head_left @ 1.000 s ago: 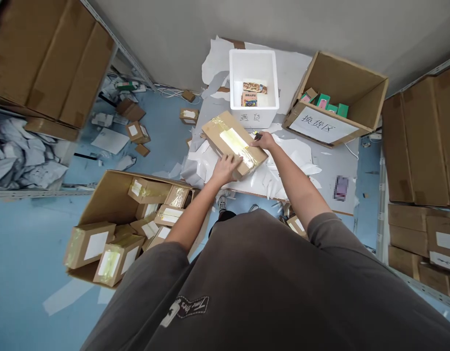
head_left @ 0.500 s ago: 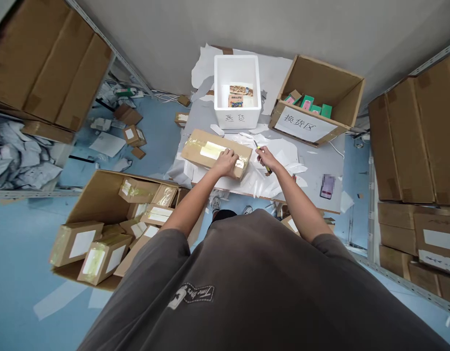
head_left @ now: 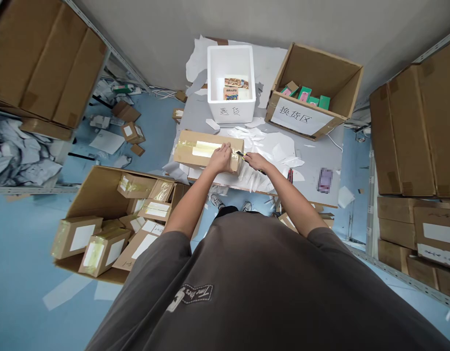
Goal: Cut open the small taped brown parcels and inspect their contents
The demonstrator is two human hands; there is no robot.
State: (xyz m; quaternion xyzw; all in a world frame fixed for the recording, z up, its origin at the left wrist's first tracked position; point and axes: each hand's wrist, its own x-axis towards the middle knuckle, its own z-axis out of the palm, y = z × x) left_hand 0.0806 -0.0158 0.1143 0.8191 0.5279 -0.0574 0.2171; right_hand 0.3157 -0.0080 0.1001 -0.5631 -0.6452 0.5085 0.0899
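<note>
A long taped cardboard box [head_left: 186,152] with a white label lies near the table's front edge. My left hand [head_left: 221,158] rests over its right part, with the fingers on top holding it. In my right hand [head_left: 257,162] is a yellow-and-black utility knife [head_left: 240,154], fingers closed around it. The knife's tip is at the right end of the box, by the tape; whether it touches cannot be made out. Behind the box stands a white foam box [head_left: 230,111] with two small packages inside.
Right of the foam box stands an open carton [head_left: 301,117] holding small green boxes. Paper scraps [head_left: 283,148] and a phone [head_left: 325,180] lie on the table. A large carton [head_left: 97,190] of parcels sits at lower left. Shelves with cartons [head_left: 400,141] flank both sides.
My right hand has moved left, bringing the knife to the box's right end. The box has turned straighter, with my left hand still on it. The view has shifted slightly.
</note>
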